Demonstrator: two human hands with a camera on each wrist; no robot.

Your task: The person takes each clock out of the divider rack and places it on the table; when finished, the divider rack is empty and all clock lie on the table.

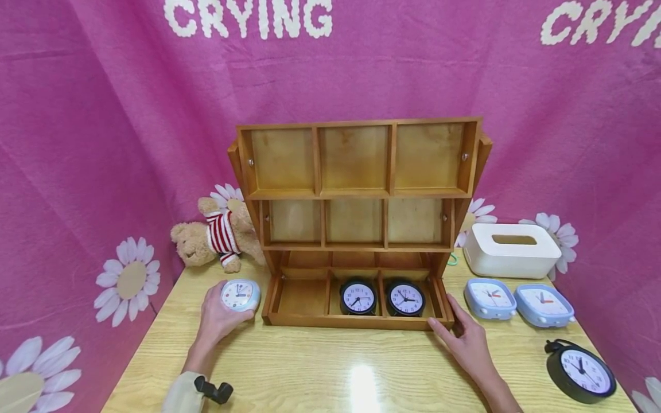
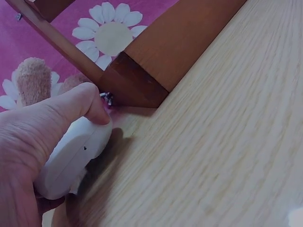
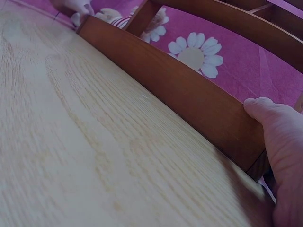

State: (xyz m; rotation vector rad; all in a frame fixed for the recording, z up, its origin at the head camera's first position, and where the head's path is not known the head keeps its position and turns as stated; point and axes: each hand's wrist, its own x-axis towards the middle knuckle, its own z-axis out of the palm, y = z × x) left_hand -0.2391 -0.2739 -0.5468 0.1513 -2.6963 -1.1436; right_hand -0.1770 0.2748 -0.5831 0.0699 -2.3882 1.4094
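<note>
In the head view my left hand grips a light blue alarm clock between thumb and fingers, left of a wooden shelf rack. The left wrist view shows that clock's pale casing under my thumb, close to the rack's lower corner. My right hand holds the rack's bottom tier at its front right corner, the thumb on the front board. Two round black alarm clocks, one in the middle compartment and one in the right compartment, stand in the bottom tier.
Two light blue alarm clocks sit right of the rack, with a black alarm clock nearer the front. Behind them is a white tissue box. A teddy bear lies at the back left. Pink cloth hangs around the table.
</note>
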